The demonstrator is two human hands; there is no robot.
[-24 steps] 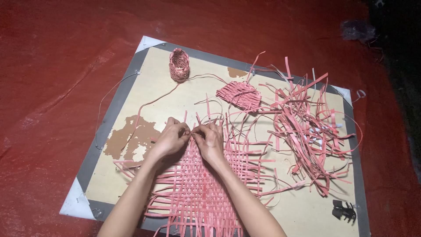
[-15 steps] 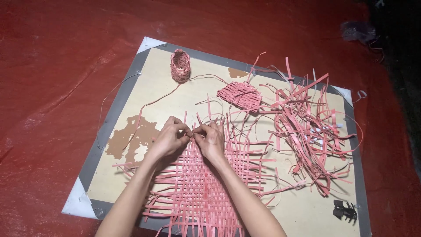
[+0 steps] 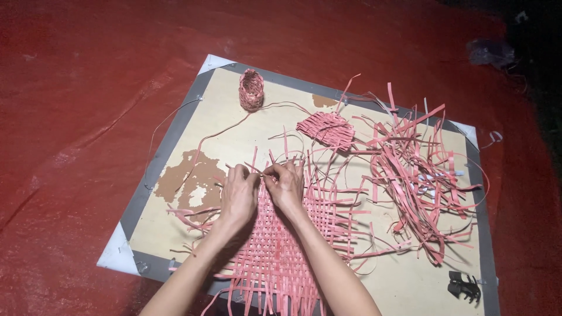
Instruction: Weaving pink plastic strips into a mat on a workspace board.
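**Two hands pinch a strand at the top of a pink woven mat**

A red sheet (image 3: pixel 88 117) with creases covers the ground on all sides; toward the upper right corner it falls into darkness, where a dim crumpled bundle (image 3: pixel 490 52) lies. On the sheet sits a tan board (image 3: pixel 281 126) with a grey border and white corner pieces. A brown torn patch (image 3: pixel 187 175) mars the board's surface on the left side.

Near the board's far edge stands a small woven basket (image 3: pixel 252 89) — pink, tube-shaped and upright; what it holds, if anything, cannot be told from here. To its right lies a small flat woven piece (image 3: pixel 326 129) in the same pink. A big loose tangle of pink strips (image 3: pixel 415 175) spreads over the right half of the board, and a small dark clip-like thing (image 3: pixel 463 285) lies near the lower right corner.

The large woven mat (image 3: pixel 281 257) lies flat on the board's near side, its loose strip ends sticking out at every edge. The left hand (image 3: pixel 239 196) and the right hand (image 3: pixel 285 186) rest side by side on the mat's far edge, fingertips almost meeting — each pinched closed on a thin strand (image 3: pixel 249 168) that runs between them, just above the weave.
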